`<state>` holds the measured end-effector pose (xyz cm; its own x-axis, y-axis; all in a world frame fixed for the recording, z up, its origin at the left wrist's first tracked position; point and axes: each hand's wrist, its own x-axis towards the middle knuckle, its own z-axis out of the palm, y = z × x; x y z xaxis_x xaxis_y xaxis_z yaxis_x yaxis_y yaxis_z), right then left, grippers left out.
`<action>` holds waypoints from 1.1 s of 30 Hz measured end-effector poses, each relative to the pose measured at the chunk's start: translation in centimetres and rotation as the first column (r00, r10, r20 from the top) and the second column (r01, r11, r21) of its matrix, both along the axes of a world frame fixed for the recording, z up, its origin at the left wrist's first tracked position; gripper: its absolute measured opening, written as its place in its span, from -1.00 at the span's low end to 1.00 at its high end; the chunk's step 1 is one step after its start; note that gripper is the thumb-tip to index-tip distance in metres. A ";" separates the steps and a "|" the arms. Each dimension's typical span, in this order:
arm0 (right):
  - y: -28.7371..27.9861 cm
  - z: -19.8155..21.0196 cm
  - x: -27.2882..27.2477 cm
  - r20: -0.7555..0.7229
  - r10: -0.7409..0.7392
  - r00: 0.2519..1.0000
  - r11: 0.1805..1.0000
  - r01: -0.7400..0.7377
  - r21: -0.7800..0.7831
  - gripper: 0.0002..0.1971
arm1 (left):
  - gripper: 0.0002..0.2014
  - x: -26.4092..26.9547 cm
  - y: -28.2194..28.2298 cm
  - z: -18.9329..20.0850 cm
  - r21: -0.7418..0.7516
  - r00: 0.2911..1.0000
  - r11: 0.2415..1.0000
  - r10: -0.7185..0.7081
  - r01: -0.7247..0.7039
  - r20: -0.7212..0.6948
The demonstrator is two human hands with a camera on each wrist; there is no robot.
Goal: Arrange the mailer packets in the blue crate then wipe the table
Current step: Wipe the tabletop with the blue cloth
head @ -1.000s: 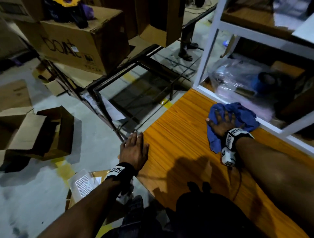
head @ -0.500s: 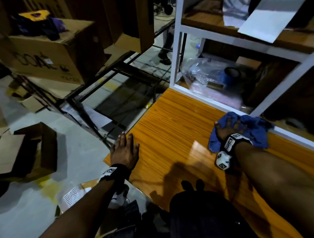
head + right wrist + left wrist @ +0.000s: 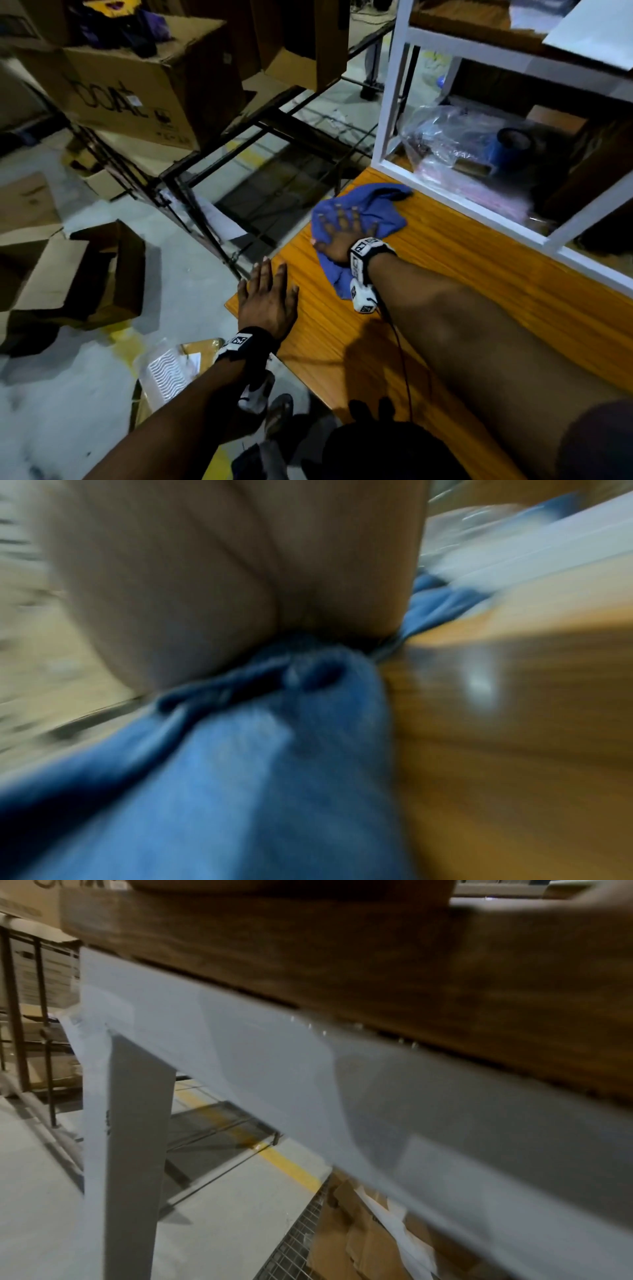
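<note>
In the head view, the right hand (image 3: pixel 342 236) lies palm-down in the middle of the frame with its fingers spread flat, pressing a crumpled blue cloth (image 3: pixel 363 212) against the orange wooden table (image 3: pixel 479 291); the cloth sits at the table's far left corner, just beside the base of the white shelf frame (image 3: pixel 397 96) that rises at upper right. The left hand (image 3: pixel 267 301) rests flat at the table's left edge, lower and left of the cloth, its fingers straight and together, grasping nothing. A clear plastic bag (image 3: pixel 455 144) lies inside the shelf frame at right. At upper left stands a large cardboard box (image 3: pixel 137 92) with handwriting on its side, and an open carton (image 3: pixel 85 274) lies on the grey floor at left centre. In the left wrist view, the table's wooden edge (image 3: pixel 342 969) runs across the top of the frame, with a white table leg (image 3: pixel 133 1150) below it at left and a yellow floor line (image 3: pixel 287 1167) in the lower centre; the hand itself hardly shows. In the right wrist view, which is heavily blurred, the palm (image 3: pixel 222 574) fills the upper centre, bearing down on the blue cloth (image 3: pixel 240 791) that spreads over the lower left, with the tabletop (image 3: pixel 514 750) at right.
</note>
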<state>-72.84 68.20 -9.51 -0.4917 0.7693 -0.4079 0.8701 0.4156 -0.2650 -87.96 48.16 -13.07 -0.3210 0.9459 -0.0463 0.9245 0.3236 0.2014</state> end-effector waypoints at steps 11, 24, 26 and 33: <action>0.7 -2.1 10.7 0.018 -0.346 0.938 0.938 0.346 0.023 -0.05 | -0.32 -0.1 -0.3 0.1 -0.029 0.998 0.999 -0.032 0.033 0.052; -7.9 -4.3 15.9 0.010 -0.816 0.577 0.576 0.813 0.080 0.16 | -0.21 -6.7 -0.5 -0.8 -0.023 0.901 0.904 -0.424 0.428 0.096; -8.0 -3.1 9.6 0.006 -0.746 0.666 0.664 0.744 0.076 0.01 | -0.20 -7.8 -0.5 -1.2 -0.020 0.864 0.867 -0.494 0.498 0.096; -6.7 -1.9 -10.1 0.019 -0.328 0.944 0.941 0.325 0.091 -0.24 | -0.28 -8.6 0.0 -2.0 -0.016 0.822 0.822 -0.569 0.570 0.037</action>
<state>-82.94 61.51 -11.37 -0.1947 0.9179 -0.3459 0.9696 0.1268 -0.2092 -96.61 48.17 -15.09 0.2759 0.9584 -0.0730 0.9397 -0.2530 0.2302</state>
